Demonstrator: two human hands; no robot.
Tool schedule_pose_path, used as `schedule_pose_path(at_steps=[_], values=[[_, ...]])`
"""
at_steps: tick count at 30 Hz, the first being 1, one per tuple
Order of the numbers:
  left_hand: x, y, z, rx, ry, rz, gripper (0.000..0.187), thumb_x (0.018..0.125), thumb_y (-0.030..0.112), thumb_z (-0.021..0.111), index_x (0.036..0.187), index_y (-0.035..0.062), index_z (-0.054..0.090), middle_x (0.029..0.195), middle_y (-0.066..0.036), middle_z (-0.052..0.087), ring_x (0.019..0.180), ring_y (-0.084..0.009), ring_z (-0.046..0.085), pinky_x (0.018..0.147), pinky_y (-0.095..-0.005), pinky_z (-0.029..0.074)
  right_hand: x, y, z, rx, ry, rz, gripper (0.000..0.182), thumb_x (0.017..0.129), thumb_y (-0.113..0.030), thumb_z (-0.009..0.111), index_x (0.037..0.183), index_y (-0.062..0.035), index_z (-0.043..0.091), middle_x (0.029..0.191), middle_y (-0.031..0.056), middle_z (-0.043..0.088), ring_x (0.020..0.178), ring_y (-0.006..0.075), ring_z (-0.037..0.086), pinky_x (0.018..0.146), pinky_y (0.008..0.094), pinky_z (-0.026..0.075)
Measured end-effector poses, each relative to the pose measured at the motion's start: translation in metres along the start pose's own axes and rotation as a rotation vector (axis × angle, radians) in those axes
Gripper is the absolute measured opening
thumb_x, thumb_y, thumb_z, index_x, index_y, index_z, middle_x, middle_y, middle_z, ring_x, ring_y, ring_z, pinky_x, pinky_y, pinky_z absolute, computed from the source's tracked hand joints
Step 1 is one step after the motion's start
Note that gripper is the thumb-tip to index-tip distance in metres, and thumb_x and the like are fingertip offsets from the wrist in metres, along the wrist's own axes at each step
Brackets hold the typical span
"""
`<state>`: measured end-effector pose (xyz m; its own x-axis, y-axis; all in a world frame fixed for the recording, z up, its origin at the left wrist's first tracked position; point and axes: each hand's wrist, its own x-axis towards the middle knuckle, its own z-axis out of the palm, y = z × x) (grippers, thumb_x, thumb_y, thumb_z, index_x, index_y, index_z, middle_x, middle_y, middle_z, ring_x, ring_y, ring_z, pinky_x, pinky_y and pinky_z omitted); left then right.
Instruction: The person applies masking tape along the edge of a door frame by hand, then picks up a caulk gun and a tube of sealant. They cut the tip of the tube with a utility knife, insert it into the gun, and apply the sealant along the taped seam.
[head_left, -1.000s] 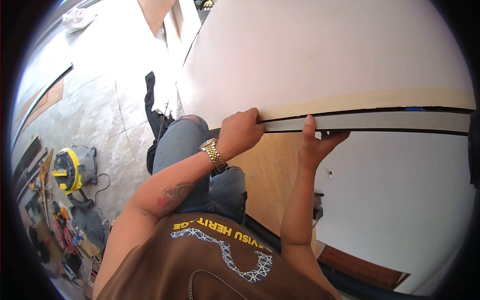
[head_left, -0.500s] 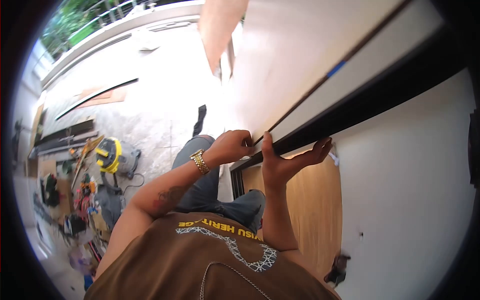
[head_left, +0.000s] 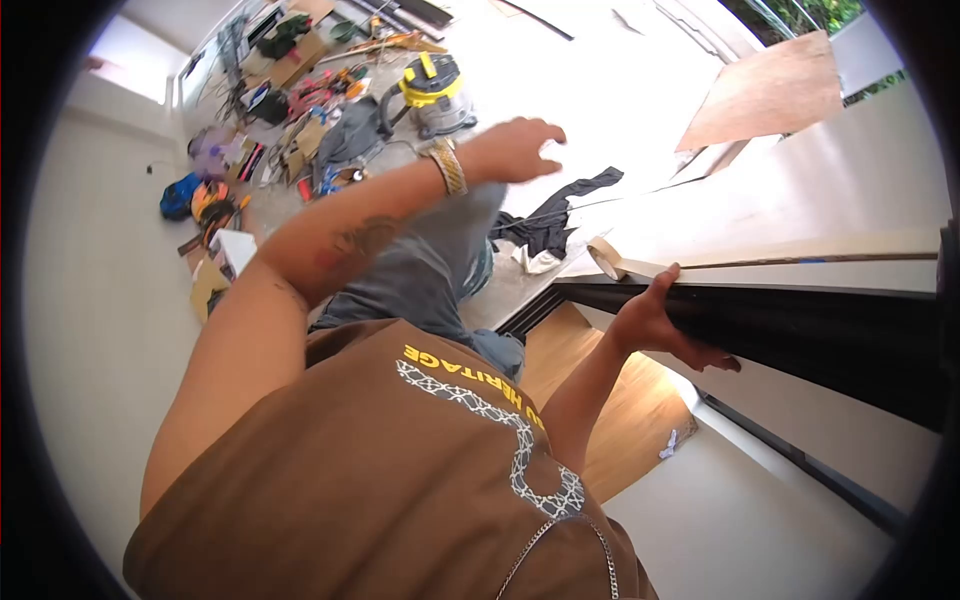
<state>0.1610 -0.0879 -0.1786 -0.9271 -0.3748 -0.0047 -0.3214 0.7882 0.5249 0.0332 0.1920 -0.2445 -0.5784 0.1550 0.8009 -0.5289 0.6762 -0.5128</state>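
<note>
Left hand: the left hand (head_left: pixel 510 150) is raised in the air over the floor side, its fingers spread and curved, holding nothing.
Watch: a gold-and-silver band (head_left: pixel 447 167) sits on the left wrist (the forearm behind it carries a tattoo).
Right hand: the right hand (head_left: pixel 655 325) is at the near end of the black frame (head_left: pixel 790 325), thumb up by its top edge, the other fingers reaching along its lower side. Thumb and fingers are wide apart; how hard they press, I cannot tell.
Tape roll: the tan tape roll (head_left: pixel 603 257) lies by the near end of the black frame, just beside the right thumb, a strip running from it toward the thumb tip.
White panel: the pale panel (head_left: pixel 740 225) spreads beyond the frame, with a thin seam and a small blue mark (head_left: pixel 812 261) along it.
Black cloth: a dark cloth (head_left: pixel 560 210) lies crumpled on the floor, between the jeans (head_left: pixel 400 270) and the panel.
Vacuum: the yellow and grey vacuum (head_left: pixel 433 90) stands on the floor beyond the left forearm, near a heap of tools and cardboard (head_left: pixel 300 110).
Plywood: a reddish sheet (head_left: pixel 765 90) is at the upper right.
Wood surface: a light brown surface (head_left: pixel 620 400) shows below the right hand (a small white scrap (head_left: pixel 668 445) near its edge).
</note>
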Motion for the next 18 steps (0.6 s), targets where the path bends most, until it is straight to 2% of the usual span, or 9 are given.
schedule_pose_path(at_steps=[4,7,8,9,12,14,15,17,18], values=[[-0.018,-0.028,-0.033,0.069,-0.069,-0.223,0.043,0.098,0.031,0.062,0.129,0.0025,0.061,0.132,-0.020,0.064,0.123,-0.0356,0.060,0.106,-0.0438,0.046,0.001,0.003,0.006,0.080,0.063,-0.068,0.124,0.074,-0.040,0.090,0.146,0.0149,0.005,0.147,0.0448,0.015,0.148,0.0584,0.007,0.117,0.0654,0.020],[-0.029,-0.051,-0.023,0.093,-0.124,-0.211,0.041,0.098,0.031,0.062,0.129,0.0026,0.062,0.131,-0.021,0.064,0.123,-0.0358,0.060,0.106,-0.0441,0.046,0.003,0.003,0.005,0.021,0.081,-0.095,0.124,0.075,-0.042,0.090,0.144,0.0170,0.005,0.147,0.0448,0.015,0.147,0.0588,0.008,0.117,0.0651,0.020],[-0.030,-0.068,-0.016,0.151,-0.156,-0.173,0.043,0.098,0.032,0.061,0.129,0.0026,0.061,0.130,-0.022,0.064,0.122,-0.0364,0.060,0.105,-0.0446,0.046,0.002,0.008,0.008,0.024,0.084,-0.121,0.127,0.075,-0.043,0.090,0.145,0.0177,0.003,0.148,0.0453,0.014,0.146,0.0586,0.010,0.116,0.0664,0.020],[-0.033,-0.081,-0.012,0.146,-0.196,-0.202,0.044,0.098,0.034,0.062,0.129,0.0027,0.061,0.129,-0.022,0.064,0.121,-0.0368,0.060,0.104,-0.0452,0.046,0.002,0.010,0.013,0.095,0.127,-0.101,0.127,0.074,-0.044,0.090,0.145,0.0187,0.005,0.142,0.0423,0.021,0.142,0.0568,0.020,0.116,0.0651,0.021],[-0.041,-0.124,-0.004,0.148,-0.258,-0.244,0.046,0.097,0.035,0.063,0.129,0.0026,0.060,0.127,-0.022,0.065,0.120,-0.0372,0.061,0.103,-0.0451,0.047,0.008,-0.001,0.010,0.099,0.142,-0.091,0.125,0.073,-0.043,0.092,0.143,0.0205,0.009,0.134,0.0354,0.029,0.138,0.0526,0.028,0.116,0.0611,0.027],[-0.042,-0.165,0.008,0.133,-0.292,-0.193,0.046,0.097,0.036,0.063,0.129,0.0029,0.060,0.123,-0.022,0.067,0.117,-0.0373,0.062,0.101,-0.0449,0.048,0.009,-0.001,0.006,-0.020,0.156,-0.120,0.124,0.072,-0.042,0.093,0.141,0.0219,0.013,0.128,0.0291,0.032,0.131,0.0472,0.038,0.109,0.0554,0.043],[-0.037,-0.187,0.011,0.150,-0.317,-0.156,0.046,0.097,0.036,0.063,0.129,0.0029,0.060,0.123,-0.022,0.067,0.117,-0.0373,0.062,0.101,-0.0449,0.048,0.013,0.005,0.011,-0.058,0.175,-0.099,0.124,0.072,-0.042,0.093,0.141,0.0219,0.013,0.128,0.0291,0.032,0.131,0.0472,0.038,0.109,0.0554,0.043],[-0.038,-0.232,0.031,0.097,-0.373,-0.192,0.047,0.096,0.037,0.064,0.129,0.0031,0.060,0.121,-0.022,0.067,0.114,-0.0380,0.064,0.099,-0.0450,0.050,0.019,0.020,0.010,0.160,0.181,-0.224,0.114,0.068,-0.031,0.097,0.135,0.0206,0.021,0.130,0.0302,0.040,0.115,0.0351,0.057,0.091,0.0458,0.060],[-0.039,-0.268,0.053,0.079,-0.381,-0.121,0.050,0.095,0.039,0.065,0.130,0.0035,0.060,0.124,-0.023,0.067,0.114,-0.0386,0.064,0.098,-0.0452,0.050,0.018,0.012,0.009,0.193,0.191,-0.154,0.103,0.069,-0.025,0.097,0.131,0.0198,0.028,0.127,0.0305,0.049,0.112,0.0307,0.060,0.093,0.0449,0.059]])
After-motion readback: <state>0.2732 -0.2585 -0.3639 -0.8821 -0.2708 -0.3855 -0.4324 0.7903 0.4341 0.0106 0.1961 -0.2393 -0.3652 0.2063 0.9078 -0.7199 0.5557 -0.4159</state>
